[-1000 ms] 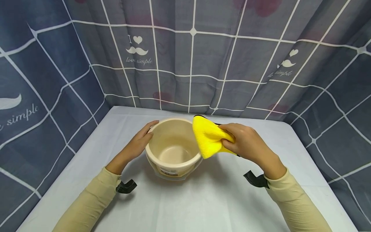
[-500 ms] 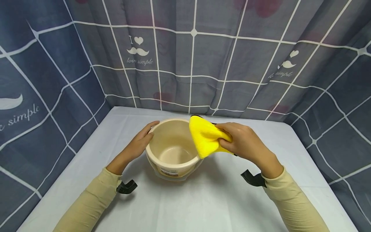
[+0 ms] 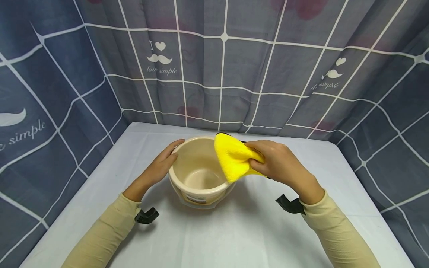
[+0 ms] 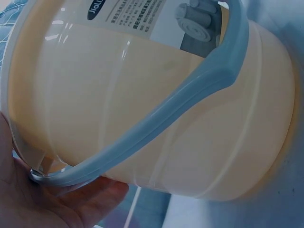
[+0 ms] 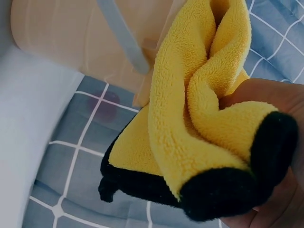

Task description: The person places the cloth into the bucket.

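Note:
A cream plastic bucket (image 3: 203, 167) stands on the white-covered table, its mouth tipped toward the head camera. My left hand (image 3: 160, 163) grips its rim at the left, the thumb over the edge and the fingers along the outer wall. In the left wrist view the bucket's pale blue handle (image 4: 161, 118) hangs down across the labelled side. My right hand (image 3: 276, 160) holds a bunched yellow towel (image 3: 234, 154) with black edging, seen closely in the right wrist view as a folded fluffy towel (image 5: 175, 109). The towel covers part of the bucket's right rim.
The white table (image 3: 214, 238) has grey-blue checked curtain (image 3: 248, 70) behind it and at both sides. Black curved pieces (image 3: 146, 216) sit at each sleeve cuff.
My right hand has moved slightly left with the towel, bringing it further over the bucket's right rim. The left hand and bucket have stayed almost still.

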`<move>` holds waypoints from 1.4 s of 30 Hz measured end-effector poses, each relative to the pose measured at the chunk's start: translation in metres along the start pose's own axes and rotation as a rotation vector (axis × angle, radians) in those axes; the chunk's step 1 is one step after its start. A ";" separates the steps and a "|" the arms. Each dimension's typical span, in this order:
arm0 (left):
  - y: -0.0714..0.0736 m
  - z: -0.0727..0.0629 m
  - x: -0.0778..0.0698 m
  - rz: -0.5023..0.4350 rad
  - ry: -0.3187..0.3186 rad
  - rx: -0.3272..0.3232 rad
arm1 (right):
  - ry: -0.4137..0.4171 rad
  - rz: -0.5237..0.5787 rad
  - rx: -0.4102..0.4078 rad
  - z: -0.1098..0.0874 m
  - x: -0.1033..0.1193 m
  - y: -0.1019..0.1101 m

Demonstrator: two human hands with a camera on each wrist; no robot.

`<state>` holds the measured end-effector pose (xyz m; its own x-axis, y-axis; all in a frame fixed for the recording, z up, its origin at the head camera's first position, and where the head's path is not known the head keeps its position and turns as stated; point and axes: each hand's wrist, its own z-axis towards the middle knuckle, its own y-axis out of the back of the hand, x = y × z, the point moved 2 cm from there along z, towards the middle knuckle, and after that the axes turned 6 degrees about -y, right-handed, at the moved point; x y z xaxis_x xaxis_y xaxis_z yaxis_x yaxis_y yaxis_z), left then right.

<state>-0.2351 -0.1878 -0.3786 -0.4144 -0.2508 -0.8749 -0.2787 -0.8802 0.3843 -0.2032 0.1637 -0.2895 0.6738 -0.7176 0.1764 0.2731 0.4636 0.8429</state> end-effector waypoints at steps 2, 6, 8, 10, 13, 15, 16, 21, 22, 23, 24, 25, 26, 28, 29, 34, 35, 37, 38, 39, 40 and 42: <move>0.000 0.000 0.000 0.002 -0.001 0.000 | 0.007 -0.002 -0.001 0.002 0.002 0.000; 0.000 0.000 -0.001 0.007 -0.001 -0.003 | 0.023 -0.006 -0.004 0.005 0.005 0.000; 0.000 0.000 -0.001 0.010 0.000 -0.005 | 0.026 -0.010 -0.005 0.007 0.007 0.000; 0.000 0.000 -0.001 0.012 0.000 -0.005 | 0.030 -0.012 -0.007 0.008 0.009 0.000; 0.000 0.000 -0.002 0.015 -0.003 -0.004 | 0.038 -0.012 -0.007 0.011 0.012 0.000; 0.000 -0.001 -0.002 0.014 -0.003 -0.003 | 0.045 -0.013 -0.006 0.012 0.014 0.000; 0.000 -0.001 -0.002 0.014 -0.002 -0.003 | 0.047 -0.014 -0.003 0.013 0.015 0.000; 0.001 -0.001 -0.002 0.013 0.000 0.000 | 0.052 -0.020 0.012 0.016 0.018 -0.001; 0.001 -0.001 -0.002 0.013 0.000 0.001 | 0.054 -0.020 0.014 0.017 0.019 -0.001; 0.001 -0.001 -0.002 0.013 0.001 0.002 | 0.056 -0.020 0.015 0.017 0.020 -0.001; 0.001 -0.001 -0.002 0.013 0.001 0.003 | 0.059 -0.020 0.015 0.018 0.021 -0.001; 0.001 -0.001 -0.001 0.012 0.004 0.003 | 0.061 -0.018 0.016 0.019 0.021 -0.001; 0.001 -0.001 -0.001 0.013 0.005 0.003 | 0.064 -0.018 0.016 0.019 0.022 -0.001; 0.000 -0.001 -0.003 0.014 0.002 0.006 | 0.067 -0.016 0.017 0.020 0.024 -0.002; 0.000 -0.002 -0.003 0.015 0.001 0.006 | 0.068 -0.017 0.017 0.021 0.024 -0.002; -0.001 -0.002 -0.002 0.007 0.001 0.005 | 0.069 -0.012 0.029 0.024 0.028 -0.004; -0.001 -0.001 -0.002 0.005 0.002 0.003 | 0.067 -0.014 0.034 0.024 0.029 -0.004; -0.001 -0.001 0.000 -0.001 0.004 -0.001 | 0.064 -0.015 0.044 0.026 0.030 -0.004; 0.000 0.000 0.001 -0.002 0.005 -0.002 | 0.061 -0.018 0.049 0.026 0.031 -0.005; 0.000 0.000 0.001 -0.003 0.004 -0.003 | 0.058 -0.020 0.055 0.027 0.032 -0.005; -0.001 0.000 0.000 -0.001 0.001 -0.003 | 0.056 -0.022 0.059 0.027 0.033 -0.005; -0.001 -0.001 0.000 0.001 0.000 -0.002 | 0.053 -0.027 0.068 0.029 0.034 -0.006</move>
<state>-0.2342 -0.1878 -0.3793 -0.4145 -0.2520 -0.8745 -0.2764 -0.8806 0.3848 -0.2014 0.1212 -0.2740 0.7029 -0.6997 0.1278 0.2455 0.4073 0.8797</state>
